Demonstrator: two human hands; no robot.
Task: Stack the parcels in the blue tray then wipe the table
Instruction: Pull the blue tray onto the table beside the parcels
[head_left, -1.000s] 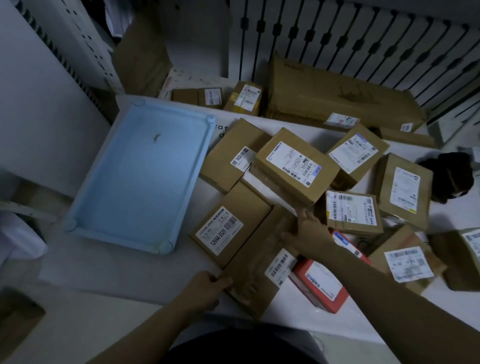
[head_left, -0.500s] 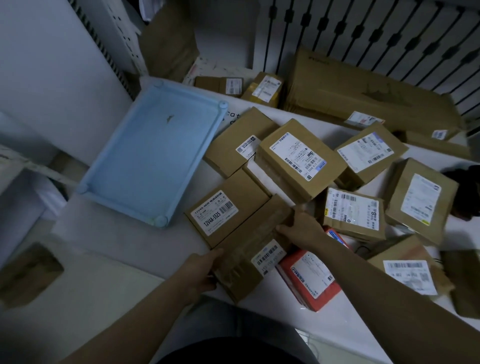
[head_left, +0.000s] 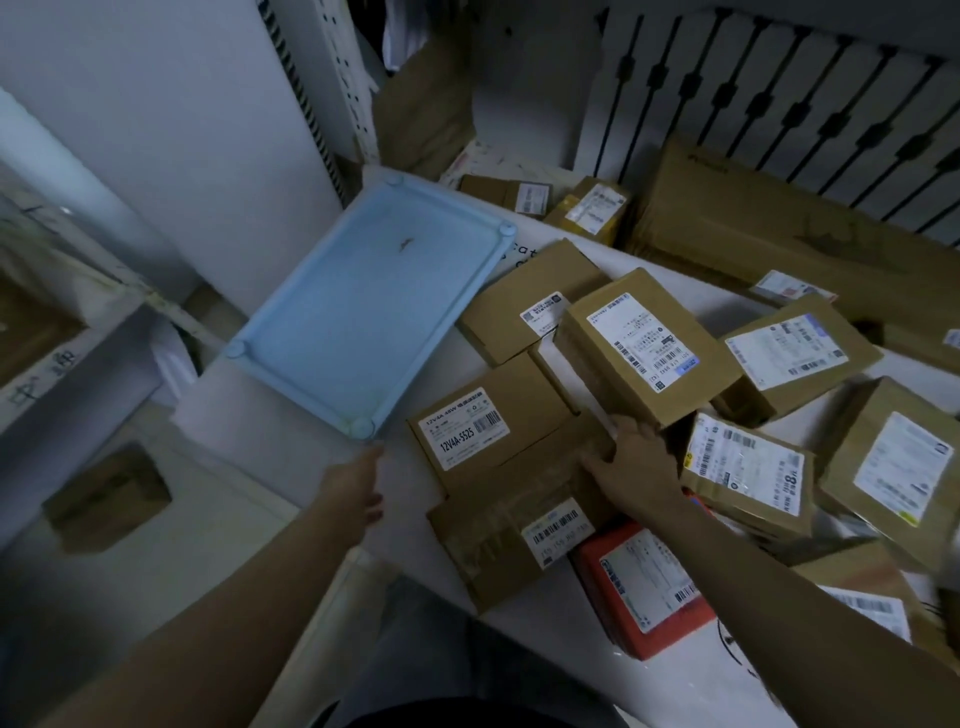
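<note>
Your left hand (head_left: 358, 483) hovers empty, fingers relaxed, near the blue tray (head_left: 363, 322) at 10 o'clock. Your right hand (head_left: 636, 467) grips the taped parcel (head_left: 519, 525). 1 labelled box (head_left: 483, 421) lies between parcel and tray.

Left hand (head_left: 358, 486) reaches forward, fingers straight; right hand (head_left: 636, 465) lies palm-down, thumb spread.

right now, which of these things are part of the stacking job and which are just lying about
Job: blue tray, taped parcel under the right hand, 12V4A parcel, red parcel, table.
Lying about: brown paper bag by the wall, cardboard box on the floor, black railing.
</note>
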